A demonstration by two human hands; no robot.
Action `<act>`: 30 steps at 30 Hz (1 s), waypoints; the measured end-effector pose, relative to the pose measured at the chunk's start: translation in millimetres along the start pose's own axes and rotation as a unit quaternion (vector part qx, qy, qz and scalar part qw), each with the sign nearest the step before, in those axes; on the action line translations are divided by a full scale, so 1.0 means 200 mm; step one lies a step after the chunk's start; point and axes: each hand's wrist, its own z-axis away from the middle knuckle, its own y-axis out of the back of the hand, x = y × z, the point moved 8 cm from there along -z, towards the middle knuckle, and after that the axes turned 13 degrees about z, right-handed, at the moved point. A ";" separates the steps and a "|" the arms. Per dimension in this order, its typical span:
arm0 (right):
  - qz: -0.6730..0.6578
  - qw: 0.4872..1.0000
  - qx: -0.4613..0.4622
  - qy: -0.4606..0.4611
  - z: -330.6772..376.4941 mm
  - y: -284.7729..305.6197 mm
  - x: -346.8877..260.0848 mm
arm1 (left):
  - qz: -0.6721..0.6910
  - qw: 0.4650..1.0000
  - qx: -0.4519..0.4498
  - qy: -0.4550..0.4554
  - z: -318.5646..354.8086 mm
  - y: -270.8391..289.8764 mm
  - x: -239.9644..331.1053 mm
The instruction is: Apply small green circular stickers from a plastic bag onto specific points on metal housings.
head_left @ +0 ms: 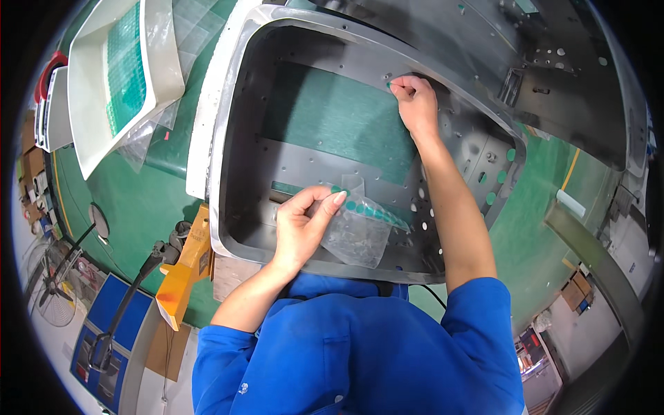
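In front of me lies a grey metal housing [232,131], an open frame with small holes along its inner walls. My left hand [301,225] is closed in a pinch on a clear plastic sheet [356,242] that carries a row of green round stickers [373,211]. The sheet hangs over the housing's near side. My right hand [417,107] reaches to the far inner wall, thumb and forefinger pinched on a small green sticker [390,85]. Whether that sticker touches the wall I cannot tell. Several green dots [490,198] sit on the housing's right wall.
At the upper left a white tray [160,59] holds a green dotted sheet [124,76], with clear plastic film [190,28] beside it. Another dark metal housing [574,104] stands at the upper right. A yellow piece of equipment [183,277] is at the lower left, near a fan [55,294].
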 end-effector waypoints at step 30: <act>0.017 0.999 0.040 -0.024 0.03 0.03 -0.03 | -0.012 0.999 -0.017 0.037 -0.01 -0.03 0.00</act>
